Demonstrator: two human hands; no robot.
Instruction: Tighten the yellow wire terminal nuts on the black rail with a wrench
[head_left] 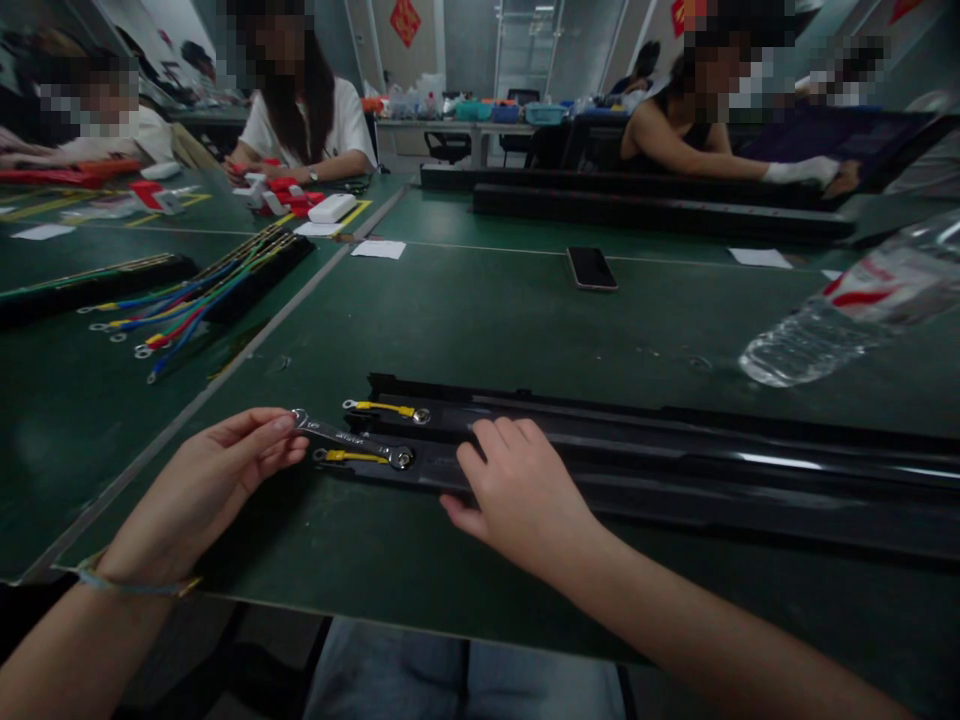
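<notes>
My left hand (232, 460) pinches one end of a shiny metal wrench (341, 434). The wrench's other end sits around a bolt (405, 458) on the near black channel piece (442, 472). A short yellow wire (356, 456) with a ring terminal runs from that bolt past the piece's left end. Farther back, a second yellow wire (386, 409) is fastened at another bolt (422, 416) on the neighbouring black channel. My right hand (517, 490) grips the near black channel, its thumb on the front side and its fingers curled over the top.
A clear water bottle (832, 310) lies or leans at the right. A phone (592, 268) rests mid-table. Bundled coloured wires (202, 290) with ring terminals lie left, beyond the table seam. More long black bars (660, 212) stretch across the back, near co-workers.
</notes>
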